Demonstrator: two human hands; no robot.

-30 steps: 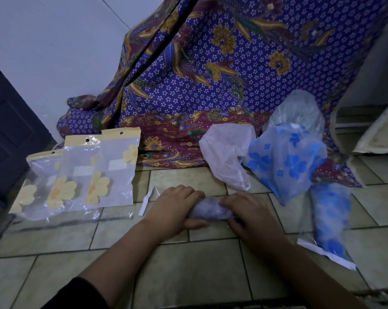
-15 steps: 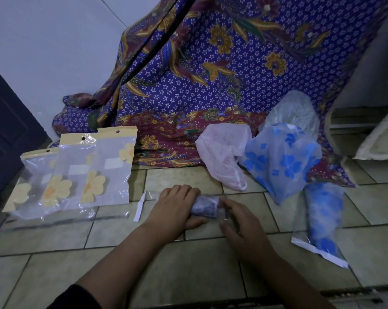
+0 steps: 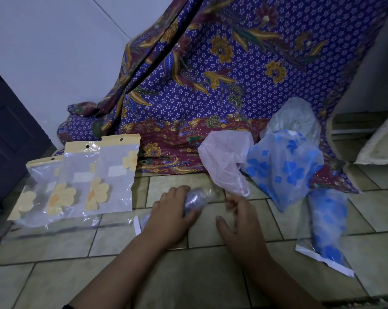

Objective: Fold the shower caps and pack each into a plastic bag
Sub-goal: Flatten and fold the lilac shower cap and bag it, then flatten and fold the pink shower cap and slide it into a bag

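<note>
This looks like a room in a home, with the work done on the floor. Beige floor tiles run up to a plain pale wall at the far left, and a dark door stands at the left edge. A blue batik cloth drapes over what may be furniture, though dim light hides it.

Lying across the beige tiled floor: three overlapping clear bags with yellow flowers at left, a draped purple batik cloth spilling onto the tiles at the back, a pink shower cap and a blue-flowered shower cap resting by its hem, a packed blue cap in a plastic bag sitting at right
</note>
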